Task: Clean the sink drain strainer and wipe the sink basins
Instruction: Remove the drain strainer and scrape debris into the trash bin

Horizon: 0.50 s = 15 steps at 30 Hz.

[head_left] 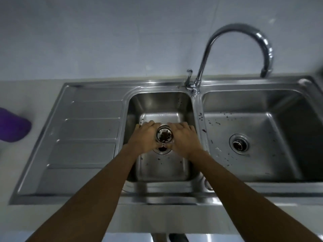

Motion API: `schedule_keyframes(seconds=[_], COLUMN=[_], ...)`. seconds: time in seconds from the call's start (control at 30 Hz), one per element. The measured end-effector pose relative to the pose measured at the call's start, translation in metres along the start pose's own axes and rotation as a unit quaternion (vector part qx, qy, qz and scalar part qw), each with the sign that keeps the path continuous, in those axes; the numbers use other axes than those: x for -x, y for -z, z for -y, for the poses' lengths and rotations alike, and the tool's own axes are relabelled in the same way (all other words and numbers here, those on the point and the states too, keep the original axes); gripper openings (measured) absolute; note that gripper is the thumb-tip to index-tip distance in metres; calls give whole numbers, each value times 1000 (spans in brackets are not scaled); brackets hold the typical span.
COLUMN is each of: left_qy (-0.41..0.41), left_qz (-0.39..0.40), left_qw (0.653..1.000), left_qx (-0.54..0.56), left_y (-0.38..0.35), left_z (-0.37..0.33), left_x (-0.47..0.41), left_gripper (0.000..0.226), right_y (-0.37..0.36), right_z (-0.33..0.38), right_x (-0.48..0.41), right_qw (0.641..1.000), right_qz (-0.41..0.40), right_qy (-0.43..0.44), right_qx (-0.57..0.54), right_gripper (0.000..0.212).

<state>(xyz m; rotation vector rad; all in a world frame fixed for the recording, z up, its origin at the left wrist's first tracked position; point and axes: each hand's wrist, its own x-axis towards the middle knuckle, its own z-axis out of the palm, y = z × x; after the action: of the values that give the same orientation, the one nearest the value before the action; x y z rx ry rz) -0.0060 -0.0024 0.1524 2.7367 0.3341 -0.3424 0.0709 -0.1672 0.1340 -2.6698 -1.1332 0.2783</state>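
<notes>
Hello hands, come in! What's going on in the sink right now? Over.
Left hand and right hand both gripping the strainer, lifted above the small basin drain. Strainer full of dark gunk. Nothing blocking.

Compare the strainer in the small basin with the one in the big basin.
The small basin's strainer is lifted out of its drain opening, held between the left hand and right hand. The big basin's strainer sits seated in its drain, untouched. The lifted one shows its metal wall; the seated one shows only its top. Both are round, metal and hold dark debris.
</notes>
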Motion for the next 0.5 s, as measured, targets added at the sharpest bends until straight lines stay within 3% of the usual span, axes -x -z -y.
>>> schedule_keyframes(seconds=[0.23, 0.5], left_qy=[-86, -145], left_qz=[-19, 34], left_qw=[996, 989], left_qx=[14, 23], left_y=[36, -36], left_z=[-108, -254], left_x=[1, -40], left_gripper=[83, 77], right_y=[84, 106], right_z=[-53, -186], right_x=[63, 142], right_qw=[997, 987], right_qz=[-44, 5], right_qy=[-62, -161], right_qx=[-16, -17], right_gripper=[83, 87])
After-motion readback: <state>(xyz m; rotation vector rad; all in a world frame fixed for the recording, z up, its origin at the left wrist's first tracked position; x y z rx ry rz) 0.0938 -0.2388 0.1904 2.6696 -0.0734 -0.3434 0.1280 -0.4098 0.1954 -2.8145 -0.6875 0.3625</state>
